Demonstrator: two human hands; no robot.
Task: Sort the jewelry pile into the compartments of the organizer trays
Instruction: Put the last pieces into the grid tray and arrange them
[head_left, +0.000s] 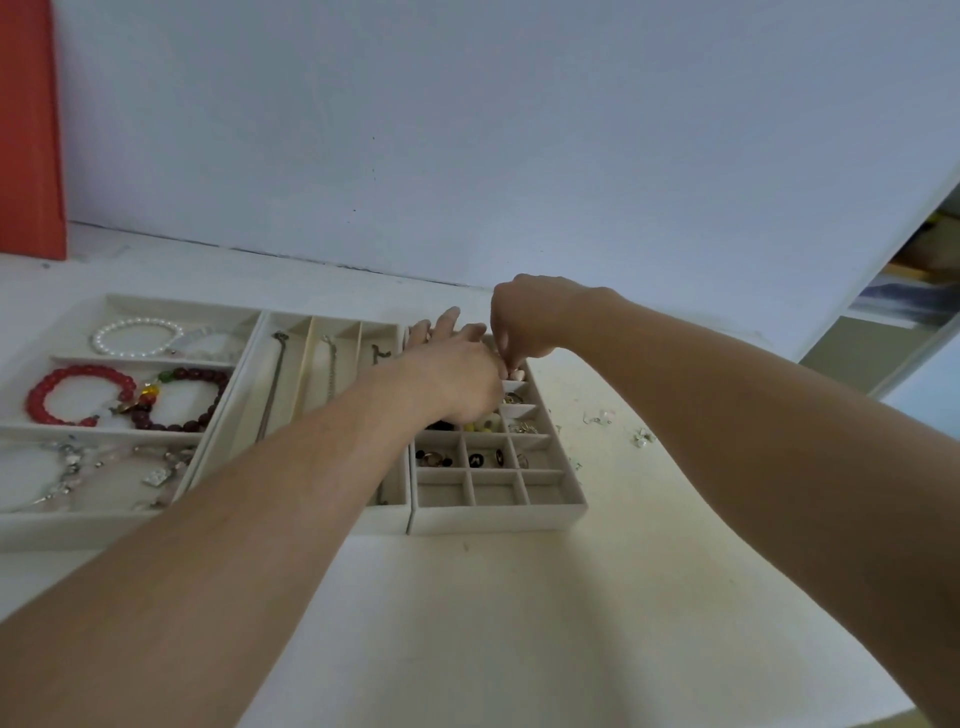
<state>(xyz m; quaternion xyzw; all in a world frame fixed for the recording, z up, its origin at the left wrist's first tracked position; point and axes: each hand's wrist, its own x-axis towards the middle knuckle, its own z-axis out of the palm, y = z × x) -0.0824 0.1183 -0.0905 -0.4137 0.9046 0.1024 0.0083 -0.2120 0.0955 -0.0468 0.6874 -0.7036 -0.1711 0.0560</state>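
Jewelry is mostly sorted already: small earrings and rings sit in the near and middle cells of the grid tray (550, 512), on the right of the three trays. Your right hand (524, 322) hovers over the far cells of that tray with its fingers (506, 358) curled downward and bunched at the tips, as if pinching something tiny; what they hold is too small to make out. Your left hand (457, 382) lies across the same tray, its far fingers stretched forward and straight, the near ones hidden under the palm, so I cannot tell whether it holds anything.

To the left, the chain tray (332, 332) carries thin necklaces laid lengthwise in its long slots. Further left, the bracelet tray (130, 306) has a pearl bracelet (136, 335) in the far section, a red bead bracelet (78, 395) and a dark bead bracelet (182, 400) in the middle one, and silvery pieces in the near one.

Judging by this, you are placing a small item into a far cell. A few loose pieces (602, 418) remain on the worktop (519, 623) right of the grid tray, so the next move probably calls for releasing cleanly, then reaching right with a fine pinch for those.
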